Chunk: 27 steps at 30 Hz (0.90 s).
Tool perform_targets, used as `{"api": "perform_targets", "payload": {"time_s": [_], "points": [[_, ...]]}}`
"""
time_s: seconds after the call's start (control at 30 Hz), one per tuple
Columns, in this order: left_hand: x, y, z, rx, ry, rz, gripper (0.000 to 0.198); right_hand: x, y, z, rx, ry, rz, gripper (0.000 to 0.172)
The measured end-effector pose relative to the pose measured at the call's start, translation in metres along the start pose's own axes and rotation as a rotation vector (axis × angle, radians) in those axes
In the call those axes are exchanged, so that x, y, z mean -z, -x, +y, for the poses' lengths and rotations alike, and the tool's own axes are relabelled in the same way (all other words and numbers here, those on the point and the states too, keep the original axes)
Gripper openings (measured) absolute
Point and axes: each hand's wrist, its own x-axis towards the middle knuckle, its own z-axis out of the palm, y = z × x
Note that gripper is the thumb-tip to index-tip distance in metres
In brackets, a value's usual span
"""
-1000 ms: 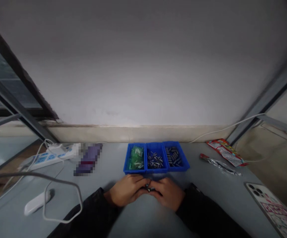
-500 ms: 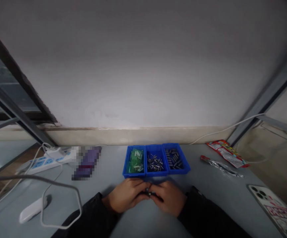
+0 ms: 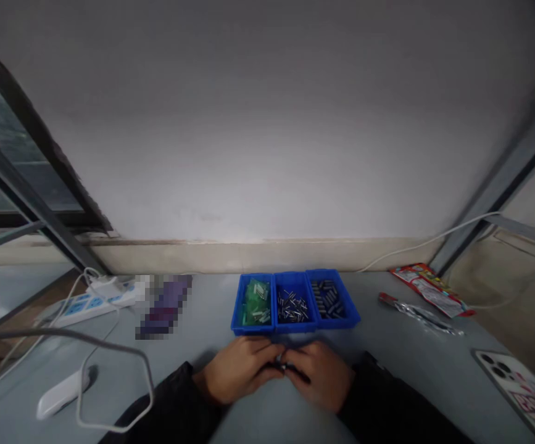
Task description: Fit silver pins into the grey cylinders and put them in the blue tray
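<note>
My left hand (image 3: 239,369) and my right hand (image 3: 320,375) meet fingertip to fingertip just in front of three blue bins. Both are closed in a pinch around a small shiny metal piece (image 3: 281,364), mostly covered by the fingers, so its exact kind does not show. The left bin (image 3: 252,331) holds green and pale tubular pieces. In the middle bin (image 3: 295,328) lie several thin silver pins. Thicker dark grey metal cylinders fill part of the right bin (image 3: 347,322).
Left on the grey table (image 3: 258,422) are a power strip (image 3: 75,316), a blurred purple object (image 3: 165,308), a white device (image 3: 63,393) and a looping cable (image 3: 149,385). To the right lie a red packet (image 3: 429,288), a clear wrapper (image 3: 422,316) and a phone (image 3: 517,385).
The whole view has shifted slightly, carrying everything a little right and down. My hands stay together, with the fingers slightly rearranged around the small metal piece.
</note>
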Motion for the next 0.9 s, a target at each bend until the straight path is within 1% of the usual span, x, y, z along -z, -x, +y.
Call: {"api": "perform_targets", "payload": {"time_s": [0.23,0.47,0.7,0.8,0.9], "points": [[0.0,0.0,0.001,-0.006,-0.009,0.017,0.034,-0.005,-0.002,0.002,-0.008,0.019,0.021,0.023],[-0.002,0.001,0.001,0.016,-0.002,0.036,0.031,0.001,-0.002,-0.003,-0.005,0.004,-0.002,0.024],[-0.001,0.0,0.003,0.021,0.005,0.05,0.027,0.002,-0.004,-0.005,-0.027,0.012,0.038,0.021],[-0.001,0.0,0.003,0.03,-0.001,0.043,0.027,-0.004,-0.004,-0.004,-0.029,0.031,0.037,0.02],[-0.002,0.001,0.002,0.029,0.028,0.07,0.027,-0.017,-0.006,0.002,-0.107,0.074,0.079,0.021]]}}
